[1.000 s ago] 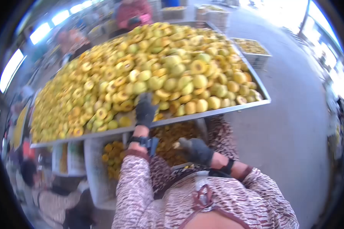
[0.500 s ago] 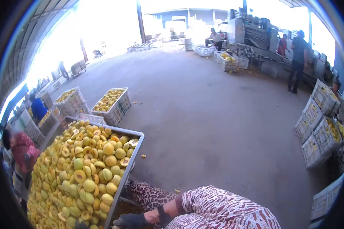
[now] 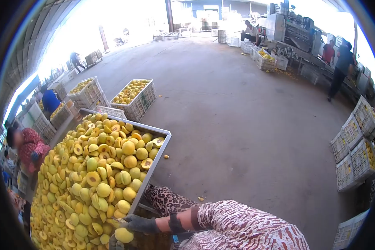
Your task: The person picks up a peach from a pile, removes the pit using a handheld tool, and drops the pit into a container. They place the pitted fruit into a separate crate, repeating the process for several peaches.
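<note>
A large metal-rimmed table (image 3: 156,156) carries a heap of yellow peaches (image 3: 93,179), many cut in half with brown-red centres showing. At its near right corner, my right hand (image 3: 139,224), in a dark grey glove, is closed with its fingers pointing left toward the heap. What it grips is too small to make out. Just below its fingertips is a yellow peach (image 3: 124,236). Against that peach, at the bottom edge, shows a bit of my gloved left hand (image 3: 113,241), closed on it; most of this hand is hidden.
Crates of peaches (image 3: 135,100) stand beyond the table. Stacked crates (image 3: 354,146) line the right side. A person in a patterned red top (image 3: 29,146) is at the table's left. Machinery (image 3: 296,37) and several people are farther back.
My view has shifted, so the table and crates sit differently in frame. My right hand has come up at the table edge, and a peach now shows between my hands.
</note>
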The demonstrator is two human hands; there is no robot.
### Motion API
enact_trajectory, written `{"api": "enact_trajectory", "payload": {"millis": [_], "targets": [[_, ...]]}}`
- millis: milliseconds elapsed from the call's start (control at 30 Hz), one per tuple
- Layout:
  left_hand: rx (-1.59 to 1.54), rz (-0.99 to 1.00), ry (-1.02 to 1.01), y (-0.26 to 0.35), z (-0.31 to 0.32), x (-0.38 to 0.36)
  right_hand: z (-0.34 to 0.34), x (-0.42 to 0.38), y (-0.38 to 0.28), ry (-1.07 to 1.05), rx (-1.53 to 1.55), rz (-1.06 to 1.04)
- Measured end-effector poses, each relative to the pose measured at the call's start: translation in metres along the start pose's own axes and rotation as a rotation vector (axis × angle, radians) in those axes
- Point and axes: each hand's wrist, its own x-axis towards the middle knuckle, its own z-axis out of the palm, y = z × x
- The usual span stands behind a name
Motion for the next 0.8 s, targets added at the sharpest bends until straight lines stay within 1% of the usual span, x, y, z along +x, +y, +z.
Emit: {"api": "enact_trajectory", "payload": {"millis": [33, 67, 100, 167, 200, 233, 267, 300, 333, 367, 400, 433, 467, 500, 567, 600, 633, 700, 733, 800], "targets": [[-0.046, 0.023, -0.011, 0.004, 0.007, 0.0, 0.006, 0.003, 0.004, -0.012, 0.005, 0.012], [-0.123, 0.043, -0.02, 0.009, 0.013, 0.003, 0.011, 0.009, 0.009, 0.012, -0.062, -0.12], [-0.309, 0.028, -0.025, 0.015, 0.026, 0.016, 0.014, 0.014, 0.012, 0.04, -0.131, -0.257], [-1.079, -0.156, -0.055, 0.041, 0.051, 0.045, 0.011, -0.01, -0.024, 0.132, -0.584, -0.431], [-1.443, -0.277, -0.031, 0.05, 0.059, 0.053, 0.015, -0.015, -0.036, 0.144, -0.803, -0.491], [-1.785, -0.407, 0.05, 0.05, 0.06, 0.052, 0.01, -0.009, -0.03, 0.166, -0.899, -0.569], [-1.184, -0.13, 0.054, 0.049, 0.06, 0.053, 0.007, -0.005, -0.024, 0.196, -0.995, -0.648], [-0.572, 0.054, 0.193, 0.049, 0.059, 0.053, 0.006, -0.012, -0.044, 0.168, -1.038, -0.552], [-1.401, -0.298, 0.238, 0.051, 0.061, 0.058, 0.003, -0.015, -0.052, 0.16, -1.057, -0.575], [-1.689, -0.406, 0.246, 0.031, 0.071, 0.053, -0.002, -0.01, -0.044, 0.187, -0.953, -0.539], [-1.762, -0.473, 0.369, 0.018, 0.078, 0.056, -0.009, -0.006, -0.039, 0.142, -0.877, -0.568], [-1.867, -0.445, 0.369, 0.015, 0.075, 0.059, -0.005, -0.014, -0.051, 0.082, -0.644, -0.546], [-1.768, -0.437, 0.377, 0.018, 0.069, 0.058, -0.01, -0.018, -0.047, -0.002, -0.565, -0.452], [-1.764, -0.438, 0.371, 0.026, 0.063, 0.061, -0.011, -0.02, -0.042, -0.059, -0.504, -0.362], [-1.81, -0.398, 0.301, 0.024, 0.066, 0.06, -0.006, -0.029, -0.03, -0.109, -0.488, -0.3], [-1.805, -0.408, 0.308, 0.024, 0.065, 0.058, -0.005, -0.033, -0.026, -0.127, -0.486, -0.253], [-1.757, -0.41, 0.318, 0.024, 0.064, 0.057, -0.004, -0.033, -0.027, -0.135, -0.484, -0.25], [-1.703, -0.413, 0.333, 0.022, 0.064, 0.055, 0.0, -0.032, -0.033, -0.113, -0.665, -0.245], [-1.678, -0.412, 0.332, 0.018, 0.067, 0.053, 0.003, -0.03, -0.035, -0.12, -0.664, -0.243], [-1.592, -0.386, 0.355, 0.021, 0.067, 0.053, 0.01, -0.027, -0.037, -0.178, -0.744, -0.378]]}}
